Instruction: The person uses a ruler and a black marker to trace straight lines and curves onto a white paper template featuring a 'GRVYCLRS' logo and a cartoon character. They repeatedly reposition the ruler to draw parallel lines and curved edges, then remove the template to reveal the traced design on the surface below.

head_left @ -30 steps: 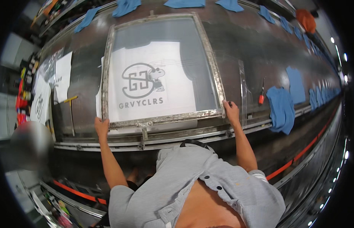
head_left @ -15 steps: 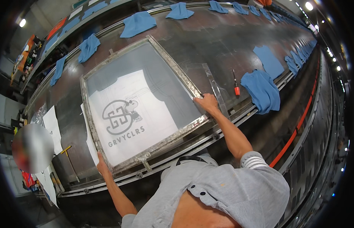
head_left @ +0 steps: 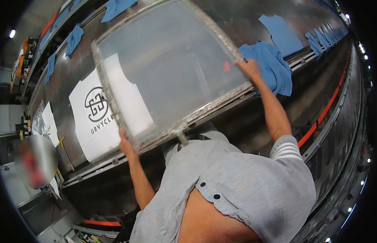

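Observation:
A large screen printing frame (head_left: 172,77) with a translucent mesh and mottled metal bars is held between my hands over the long dark table. My left hand (head_left: 127,145) grips its near left corner, the fingers partly hidden by the bar. My right hand (head_left: 250,69) closes round the right bar, near the blue cloth. Below the frame's left side lies a white garment-shaped piece (head_left: 85,129) with a black round emblem and lettering. Part of that piece shows through the mesh, and so does a faint red screwdriver handle (head_left: 226,66).
A crumpled blue fabric piece (head_left: 269,65) and a flat blue panel (head_left: 280,35) lie at right. More blue pieces (head_left: 74,39) line the far edge. At left are another white piece (head_left: 50,119) and a yellow-handled tool (head_left: 62,141). A metal rail (head_left: 95,168) edges the table.
The screen printing frame has moved right with both my hands, appearing lifted. The white piece's print, earlier seen through the mesh, is now mostly uncovered at left. My view has shifted too.

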### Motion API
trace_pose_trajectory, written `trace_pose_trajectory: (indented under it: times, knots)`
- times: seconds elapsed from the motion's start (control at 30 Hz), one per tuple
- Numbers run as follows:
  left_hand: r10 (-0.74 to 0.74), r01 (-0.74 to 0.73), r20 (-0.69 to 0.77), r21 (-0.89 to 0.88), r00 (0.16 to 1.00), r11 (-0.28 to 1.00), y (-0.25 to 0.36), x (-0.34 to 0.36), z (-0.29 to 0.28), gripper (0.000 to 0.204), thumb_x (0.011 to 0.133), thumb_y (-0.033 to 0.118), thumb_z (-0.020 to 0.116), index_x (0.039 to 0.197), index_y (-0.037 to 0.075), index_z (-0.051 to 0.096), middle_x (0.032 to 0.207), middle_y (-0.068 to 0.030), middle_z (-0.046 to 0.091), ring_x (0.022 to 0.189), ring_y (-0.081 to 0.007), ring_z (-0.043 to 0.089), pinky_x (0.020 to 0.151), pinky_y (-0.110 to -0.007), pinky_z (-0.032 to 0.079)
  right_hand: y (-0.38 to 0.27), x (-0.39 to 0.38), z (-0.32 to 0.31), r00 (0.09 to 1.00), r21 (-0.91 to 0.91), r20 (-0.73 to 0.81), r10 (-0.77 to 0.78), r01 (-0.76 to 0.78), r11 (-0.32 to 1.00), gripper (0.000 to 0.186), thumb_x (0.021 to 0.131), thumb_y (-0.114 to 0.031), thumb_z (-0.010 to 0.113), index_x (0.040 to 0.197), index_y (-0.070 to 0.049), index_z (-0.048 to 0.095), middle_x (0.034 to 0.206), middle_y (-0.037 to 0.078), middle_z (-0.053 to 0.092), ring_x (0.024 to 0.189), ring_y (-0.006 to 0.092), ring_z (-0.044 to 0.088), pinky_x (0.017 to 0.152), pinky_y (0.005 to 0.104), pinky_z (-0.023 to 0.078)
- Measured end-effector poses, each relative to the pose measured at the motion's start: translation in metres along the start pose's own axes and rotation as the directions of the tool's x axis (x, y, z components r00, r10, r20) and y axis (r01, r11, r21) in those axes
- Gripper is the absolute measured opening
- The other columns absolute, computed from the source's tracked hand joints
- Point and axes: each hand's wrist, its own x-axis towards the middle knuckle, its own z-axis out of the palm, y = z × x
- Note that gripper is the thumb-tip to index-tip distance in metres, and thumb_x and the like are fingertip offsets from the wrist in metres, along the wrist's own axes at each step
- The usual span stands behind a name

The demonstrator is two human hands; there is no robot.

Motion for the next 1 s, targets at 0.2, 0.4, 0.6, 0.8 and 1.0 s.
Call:
trace_pose_trajectory:
  times: [0.2, 0.4, 0.6, 0.8, 1.0]
  knots:
    - [-0.071, 0.094, 0.253, -0.081, 0.965, 0.992, -0.046, -0.07, 0.107, 0.062, 0.094, 0.061, 0.061, 0.119, 0.005, 0.069, 0.09, -0.0088, 0.068, 0.063, -0.0215, 0.062, 0.049, -0.036, 0.05, 0.107, 0.058, -0.064, 0.998, -0.175, -0.027, 0.052, -0.056, 0.983, 0.072, 0.078, -0.065, 0.069, 0.108, 0.0, 0.076, 0.109, 0.027, 0.072, 0.105, 0.0401, 0.069, 0.088, 0.0485, 0.053]
    - [-0.022, 0.032, 0.172, -0.051, 0.985, 0.998, -0.061, -0.072, 0.132, 0.062, 0.091, 0.062, 0.064, 0.105, 0.002, 0.072, 0.082, -0.0085, 0.064, 0.059, -0.0212, 0.059, 0.05, -0.037, 0.052, 0.119, 0.071, -0.065, 0.996, -0.222, -0.064, 0.057, -0.07, 0.973, 0.078, 0.078, -0.07, 0.067, 0.111, 0.0, 0.073, 0.112, 0.025, 0.072, 0.106, 0.0412, 0.068, 0.089, 0.0505, 0.051]
    - [0.032, -0.076, 0.177, 0.247, 0.984, 0.966, -0.082, -0.04, 0.114, 0.07, 0.097, 0.068, 0.052, 0.073, 0.003, 0.061, 0.068, -0.0067, 0.051, 0.064, -0.0213, 0.05, 0.059, -0.044, 0.046, 0.153, 0.101, -0.047, 0.967, -0.082, 0.143, -0.213, 0.226, 0.971, 0.068, 0.086, -0.059, 0.069, 0.106, 0.006, 0.072, 0.098, 0.028, 0.073, 0.092, 0.0406, 0.07, 0.081, 0.0467, 0.052]
    - [-0.069, -0.014, 0.288, 0.275, 0.955, 0.961, -0.062, -0.065, 0.116, 0.079, 0.093, 0.071, 0.051, 0.086, -0.005, 0.07, 0.082, -0.0191, 0.069, 0.077, -0.0298, 0.064, 0.074, -0.047, 0.047, 0.187, 0.104, -0.059, 0.99, -0.24, 0.113, -0.086, 0.111, 0.964, 0.079, 0.084, -0.064, 0.067, 0.108, 0.011, 0.069, 0.107, 0.034, 0.068, 0.103, 0.0485, 0.064, 0.091, 0.0525, 0.048]
    - [-0.102, 0.079, 0.297, 0.09, 0.949, 0.993, -0.058, -0.022, 0.066, 0.041, 0.089, 0.04, 0.075, 0.081, 0.001, 0.065, 0.082, -0.0109, 0.066, 0.074, -0.0167, 0.065, 0.062, -0.034, 0.051, 0.136, 0.104, -0.065, 0.995, 0.174, -0.067, 0.078, -0.065, 0.983, 0.057, 0.091, -0.054, 0.066, 0.099, 0.002, 0.07, 0.095, 0.02, 0.072, 0.092, 0.0329, 0.069, 0.069, 0.0421, 0.051]
